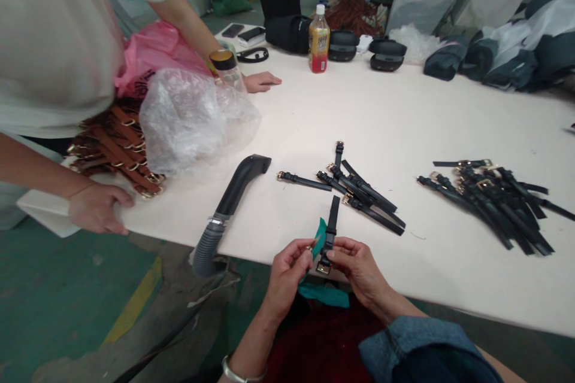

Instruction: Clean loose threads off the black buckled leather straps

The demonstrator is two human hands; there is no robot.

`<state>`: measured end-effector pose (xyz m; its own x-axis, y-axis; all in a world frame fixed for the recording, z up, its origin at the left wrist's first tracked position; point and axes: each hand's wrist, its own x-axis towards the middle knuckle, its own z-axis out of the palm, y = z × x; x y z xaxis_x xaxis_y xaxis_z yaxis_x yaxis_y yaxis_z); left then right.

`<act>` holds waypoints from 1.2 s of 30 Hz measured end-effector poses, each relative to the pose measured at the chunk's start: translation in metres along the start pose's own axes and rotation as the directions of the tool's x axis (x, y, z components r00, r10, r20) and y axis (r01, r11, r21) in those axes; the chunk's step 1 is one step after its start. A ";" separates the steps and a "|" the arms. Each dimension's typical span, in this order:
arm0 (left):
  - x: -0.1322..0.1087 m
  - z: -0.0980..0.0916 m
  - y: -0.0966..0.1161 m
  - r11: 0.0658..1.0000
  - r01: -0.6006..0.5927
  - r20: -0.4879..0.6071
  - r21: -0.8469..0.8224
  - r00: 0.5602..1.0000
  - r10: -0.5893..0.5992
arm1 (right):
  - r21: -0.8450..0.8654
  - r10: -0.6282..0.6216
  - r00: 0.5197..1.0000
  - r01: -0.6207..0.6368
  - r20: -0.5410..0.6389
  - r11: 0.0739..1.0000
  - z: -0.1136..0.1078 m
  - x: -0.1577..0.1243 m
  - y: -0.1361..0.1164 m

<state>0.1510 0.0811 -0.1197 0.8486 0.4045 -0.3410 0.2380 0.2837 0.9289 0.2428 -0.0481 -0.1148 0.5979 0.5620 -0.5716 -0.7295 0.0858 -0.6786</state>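
Note:
Close to the table's front edge, my right hand [362, 269] pinches a short black buckle strap [331, 224] with a gold-coloured buckle at its lower end. My left hand [287, 272] is closed on a teal cloth strip [320, 238], right beside the strap. A small shiny bit shows at the left fingertips, too small to name. More teal cloth [324, 294] hangs below my hands. Just beyond them lies a loose group of black buckle straps [359, 188]. A larger pile of similar straps [494, 203] lies to the right.
A black hose nozzle [238, 182] juts over the table edge at left. Beside it are a clear plastic bag [193, 119], brown straps [117, 143] and a co-worker's hands on the table. A drink bottle [318, 42] and black cases [387, 55] stand at the back.

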 end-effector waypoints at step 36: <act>-0.006 -0.009 0.022 0.611 -0.300 0.215 0.732 0.954 0.210 | -0.139 -0.130 0.991 0.133 0.026 0.981 -0.004 0.007 0.001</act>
<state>0.1465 0.0929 -0.0987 0.9609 0.2587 -0.0989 0.2372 -0.5846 0.7759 0.2481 -0.0474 -0.1213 0.6790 0.5671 -0.4663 -0.5905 0.0444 -0.8058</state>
